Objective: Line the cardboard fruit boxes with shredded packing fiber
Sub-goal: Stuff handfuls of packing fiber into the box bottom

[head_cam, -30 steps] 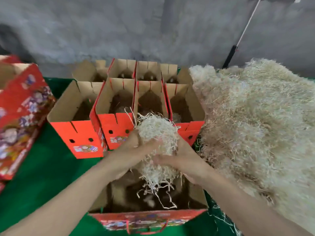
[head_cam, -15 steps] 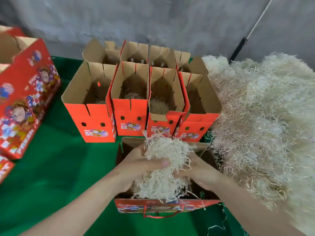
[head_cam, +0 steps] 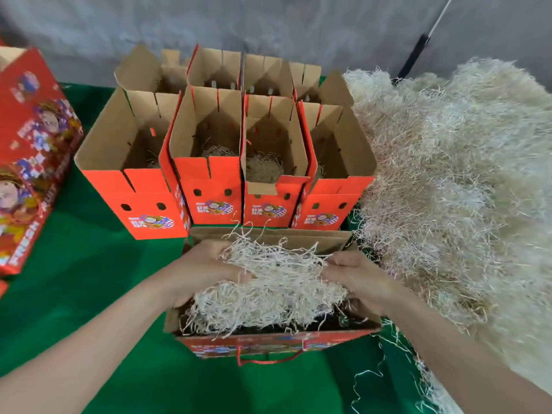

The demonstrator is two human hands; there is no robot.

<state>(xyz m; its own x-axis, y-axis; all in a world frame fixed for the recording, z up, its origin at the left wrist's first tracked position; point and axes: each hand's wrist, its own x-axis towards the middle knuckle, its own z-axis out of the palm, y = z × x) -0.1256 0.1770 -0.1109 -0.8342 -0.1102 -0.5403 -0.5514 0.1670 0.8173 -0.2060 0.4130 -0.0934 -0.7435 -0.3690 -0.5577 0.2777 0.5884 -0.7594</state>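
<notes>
A loose wad of pale, cream-coloured shredded packing fiber (head_cam: 268, 282) is held between both hands, directly over the mouth of a low, open red cardboard fruit box (head_cam: 277, 345) set nearest the person. The left hand (head_cam: 203, 270) is curled round the wad's left end and the right hand (head_cam: 355, 279) grips its right end, so neither hand is free. The wad is stretched sideways, its long axis running left to right along the box's longer side, and both hands are about equally near it. Its lower strands are already seen inside the box walls, while stray curls stand above the back flap. It is judged that the coming move is a downward press and a spreading toward the two ends.

The fiber looks light, springy and tangled, with dark gaps showing through. A large heap of the same fiber (head_cam: 463, 189) lies just right of the box, nearer the right hand. Behind, upright red boxes (head_cam: 209, 189) stand in rows on green cloth (head_cam: 89, 279), small nests of fiber (head_cam: 264, 168) visible in several.
</notes>
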